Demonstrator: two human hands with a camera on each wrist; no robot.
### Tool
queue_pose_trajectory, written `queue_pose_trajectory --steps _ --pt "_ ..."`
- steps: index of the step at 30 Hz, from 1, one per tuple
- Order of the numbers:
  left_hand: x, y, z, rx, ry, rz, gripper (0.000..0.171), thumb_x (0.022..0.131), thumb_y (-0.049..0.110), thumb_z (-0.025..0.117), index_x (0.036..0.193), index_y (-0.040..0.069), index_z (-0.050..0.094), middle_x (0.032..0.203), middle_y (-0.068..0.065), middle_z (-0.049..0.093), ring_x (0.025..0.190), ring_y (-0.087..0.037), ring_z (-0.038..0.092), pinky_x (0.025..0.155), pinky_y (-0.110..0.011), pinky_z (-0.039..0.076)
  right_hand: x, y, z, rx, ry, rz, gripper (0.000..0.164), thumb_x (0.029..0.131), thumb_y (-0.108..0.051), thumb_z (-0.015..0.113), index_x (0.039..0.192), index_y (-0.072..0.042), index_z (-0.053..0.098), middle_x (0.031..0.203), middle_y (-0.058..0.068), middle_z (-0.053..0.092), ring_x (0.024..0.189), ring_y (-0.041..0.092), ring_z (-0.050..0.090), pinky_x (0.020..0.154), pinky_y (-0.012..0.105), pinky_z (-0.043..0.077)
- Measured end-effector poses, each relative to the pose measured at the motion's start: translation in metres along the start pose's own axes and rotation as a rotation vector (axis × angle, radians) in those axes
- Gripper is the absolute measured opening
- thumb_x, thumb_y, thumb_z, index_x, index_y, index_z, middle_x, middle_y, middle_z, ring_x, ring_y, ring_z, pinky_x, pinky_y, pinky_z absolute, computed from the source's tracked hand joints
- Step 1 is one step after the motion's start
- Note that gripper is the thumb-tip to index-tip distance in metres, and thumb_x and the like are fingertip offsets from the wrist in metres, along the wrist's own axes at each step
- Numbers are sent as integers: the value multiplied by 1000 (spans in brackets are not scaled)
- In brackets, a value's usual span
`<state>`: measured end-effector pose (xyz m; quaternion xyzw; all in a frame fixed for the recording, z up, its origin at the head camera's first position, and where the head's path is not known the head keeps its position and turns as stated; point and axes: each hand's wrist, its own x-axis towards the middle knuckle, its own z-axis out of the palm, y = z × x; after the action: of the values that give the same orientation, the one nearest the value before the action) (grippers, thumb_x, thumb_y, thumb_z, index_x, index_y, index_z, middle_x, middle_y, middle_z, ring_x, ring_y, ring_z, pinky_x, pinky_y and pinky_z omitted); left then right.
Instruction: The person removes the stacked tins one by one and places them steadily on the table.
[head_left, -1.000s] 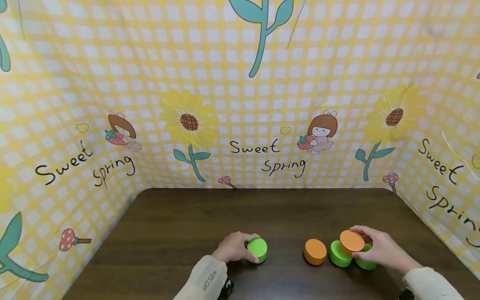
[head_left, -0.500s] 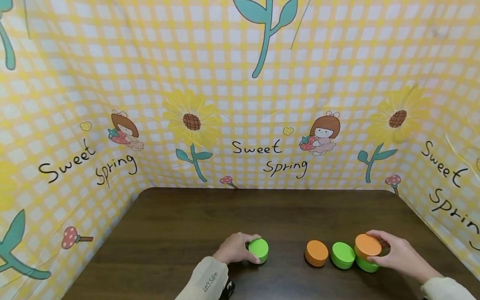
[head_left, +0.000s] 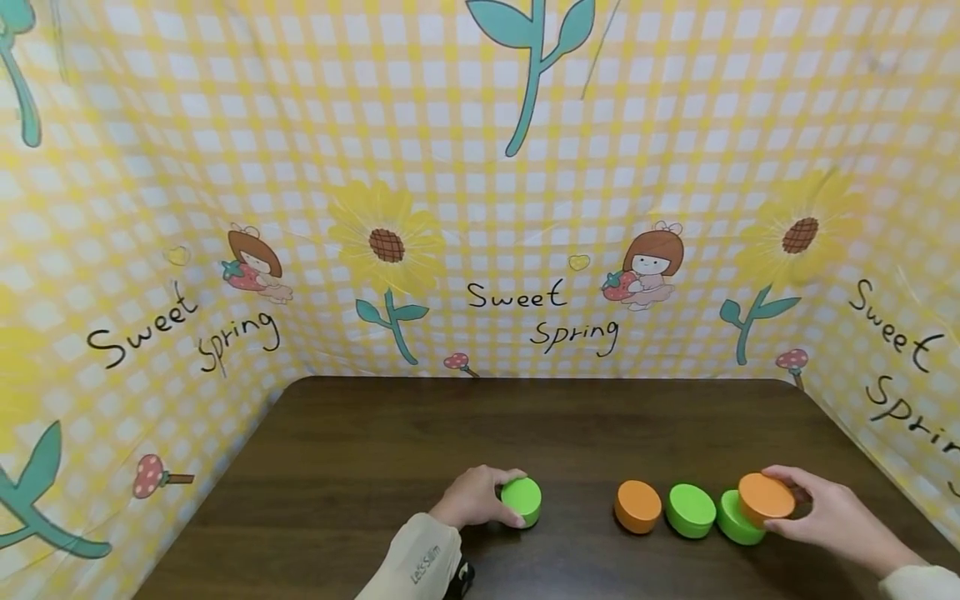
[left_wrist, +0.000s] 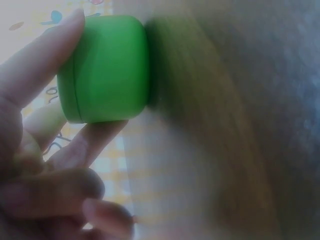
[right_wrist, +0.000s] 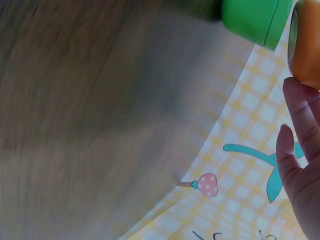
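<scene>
Your left hand (head_left: pixel 474 498) lies low on the dark wooden table (head_left: pixel 375 450), fingers curled round a round green plastic tub (head_left: pixel 522 500). A loose orange tub (head_left: pixel 638 506) and a green tub (head_left: pixel 691 510) follow. Your right hand (head_left: pixel 828 517) grips an orange lidded tub (head_left: pixel 766 498), tilted against the rightmost green tub (head_left: pixel 733 518).

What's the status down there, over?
Left hand grips green puck. Right hand holds orange puck against another green one. Nothing in the way.
</scene>
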<state>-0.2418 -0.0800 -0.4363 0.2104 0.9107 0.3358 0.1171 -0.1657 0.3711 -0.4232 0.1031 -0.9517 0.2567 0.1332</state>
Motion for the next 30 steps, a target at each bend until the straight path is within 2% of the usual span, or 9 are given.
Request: queue_pose_trajectory --steps 7,12,21,30 --pt "0 4 6 26 28 -8 63 67 27 88 126 19 66 115 -8 67 86 -18 58 63 -31 43 -10 14 -16 -79 -48 86 63 67 -21 87 115 8 58 94 12 67 70 -9 49 57 24 44" --pt "-1 3 6 36 29 -16 63 67 28 88 126 20 66 114 -7 67 84 -17 58 63 -31 43 -15 22 -17 -82 -13 82 63 66 -19 88 114 10 58 91 10 67 67 -9 49 55 24 43" --pt "-2 2 2 9 23 -16 63 69 26 87 127 18 65 114 -8 67 79 -14 56 61 -31 43 -11 29 -21 -124 -70 101 65 67 -22 87 113 11 57 91 9 66 66 -6 49 55 25 43" --pt "-2 0 2 6 15 -12 63 69 26 87 127 17 65 115 -8 66 85 -17 57 65 -32 44 -11 34 -17 -112 -129 177 66 72 -27 84 116 13 56 94 12 67 69 -3 52 58 26 44"
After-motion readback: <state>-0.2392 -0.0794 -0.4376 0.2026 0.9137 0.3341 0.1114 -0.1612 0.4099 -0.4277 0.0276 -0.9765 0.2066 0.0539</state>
